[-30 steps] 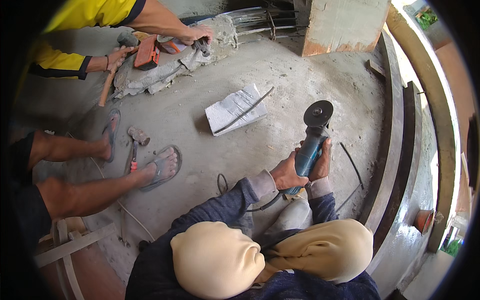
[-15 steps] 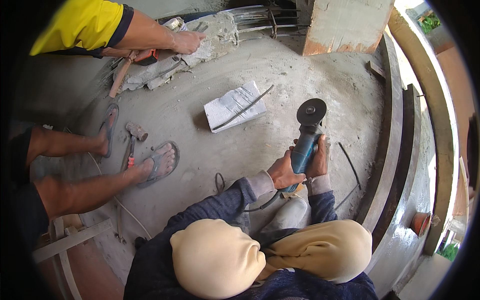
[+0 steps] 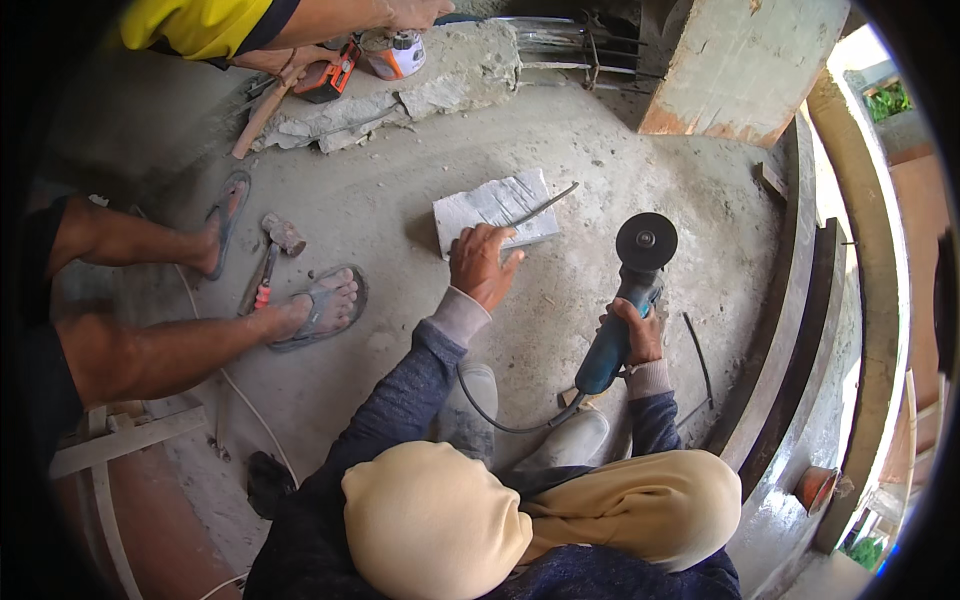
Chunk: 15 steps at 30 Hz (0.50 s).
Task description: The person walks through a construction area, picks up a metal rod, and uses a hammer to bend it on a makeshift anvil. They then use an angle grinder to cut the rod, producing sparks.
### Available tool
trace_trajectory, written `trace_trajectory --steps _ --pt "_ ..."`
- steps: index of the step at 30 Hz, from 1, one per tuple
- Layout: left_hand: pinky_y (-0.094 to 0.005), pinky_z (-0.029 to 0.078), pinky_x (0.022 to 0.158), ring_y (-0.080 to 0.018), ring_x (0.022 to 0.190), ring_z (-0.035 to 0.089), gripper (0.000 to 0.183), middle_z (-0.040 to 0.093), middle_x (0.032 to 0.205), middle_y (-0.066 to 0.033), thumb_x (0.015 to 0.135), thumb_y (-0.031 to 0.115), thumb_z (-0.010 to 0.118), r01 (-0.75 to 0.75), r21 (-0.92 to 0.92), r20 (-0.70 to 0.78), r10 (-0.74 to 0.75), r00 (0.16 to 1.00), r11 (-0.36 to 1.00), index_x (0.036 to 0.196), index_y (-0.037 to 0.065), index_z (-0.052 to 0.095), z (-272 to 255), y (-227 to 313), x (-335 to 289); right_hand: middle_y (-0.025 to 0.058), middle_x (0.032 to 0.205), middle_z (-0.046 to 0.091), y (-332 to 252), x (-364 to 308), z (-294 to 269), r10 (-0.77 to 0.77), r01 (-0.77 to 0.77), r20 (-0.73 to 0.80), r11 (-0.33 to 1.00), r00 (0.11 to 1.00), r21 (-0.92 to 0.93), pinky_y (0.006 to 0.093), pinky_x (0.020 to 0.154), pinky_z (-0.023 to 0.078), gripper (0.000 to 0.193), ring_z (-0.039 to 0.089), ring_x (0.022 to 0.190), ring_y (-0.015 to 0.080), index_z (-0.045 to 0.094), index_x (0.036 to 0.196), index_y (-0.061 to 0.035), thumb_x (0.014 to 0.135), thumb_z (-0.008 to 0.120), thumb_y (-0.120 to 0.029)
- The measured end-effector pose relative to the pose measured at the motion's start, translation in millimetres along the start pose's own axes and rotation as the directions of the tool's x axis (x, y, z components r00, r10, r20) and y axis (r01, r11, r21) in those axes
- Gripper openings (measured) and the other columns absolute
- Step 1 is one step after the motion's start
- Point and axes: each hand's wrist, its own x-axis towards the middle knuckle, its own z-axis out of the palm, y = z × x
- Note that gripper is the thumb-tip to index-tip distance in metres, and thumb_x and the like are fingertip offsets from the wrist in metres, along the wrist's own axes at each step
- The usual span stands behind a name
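Note:
My right hand (image 3: 637, 330) is closed around the body of a blue angle grinder (image 3: 605, 350). The grinder's black disc (image 3: 645, 240) points away from me, above the floor. My left hand (image 3: 482, 265) is over the near side of a pale, scored block (image 3: 490, 200), thumb apart from the fingers. A thin dark metal rod (image 3: 550, 203) lies slantwise across the block; its near end is hidden by this hand. Whether the fingers touch the rod I cannot tell. The grinder's cord (image 3: 500, 428) loops down between my knees.
A co-worker stands at the left, one sandaled foot (image 3: 325, 308) beside a hammer (image 3: 265, 262). Their hands are over a broken concrete beam (image 3: 440, 85) bearing an orange-black tool (image 3: 328, 75) and a can (image 3: 393, 55). A dark rod (image 3: 700, 360) lies right of the grinder.
My left hand has let go of the grinder and moved left to the block and rod. The grinder stays in my right hand. The co-worker's hand has lifted from the beam beside the can.

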Motion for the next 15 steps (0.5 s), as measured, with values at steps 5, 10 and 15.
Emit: trace_trajectory --steps 5,10,15 --pt "-0.0398 0.042 0.084 -0.026 0.091 0.058 0.022 0.064 0.091 -0.0033 0.074 0.011 0.077 0.059 0.026 -0.033 -0.058 0.998 0.998 0.093 0.013 0.064 16 -60 13 0.013 0.09 0.065 -16 18 -7 -0.168 0.162 0.019 0.908 0.986 -0.387 0.0338 0.067 0.055 0.05 0.066 0.074 0.0213 0.054 0.11 0.0037 0.073 0.077 -0.02" --pt "-0.0393 0.042 0.083 -0.0258 0.088 0.059 0.013 0.064 0.085 -0.0025 0.075 0.01 0.075 -0.035 -0.137 -0.125 0.018 0.992 0.99 0.083 0.013 0.065 43 -56 40 0.0157 0.103 0.064 -53 37 4 -0.337 0.388 0.197 0.738 0.921 -0.553 0.0341 0.077 0.053 0.058 0.064 0.089 0.0229 0.053 0.117 0.0047 0.071 0.077 -0.021" --pt "-0.0374 0.041 0.086 -0.024 0.091 0.056 0.008 0.063 0.088 -0.0019 0.073 0.013 0.077 0.004 -0.156 -0.126 -0.024 0.992 0.988 0.08 0.013 0.074 53 -57 58 0.0196 0.105 0.063 -80 52 34 -0.323 0.383 0.233 0.553 0.917 -0.74 0.0383 0.082 0.053 0.07 0.065 0.093 0.0293 0.051 0.119 0.0053 0.066 0.079 -0.028"
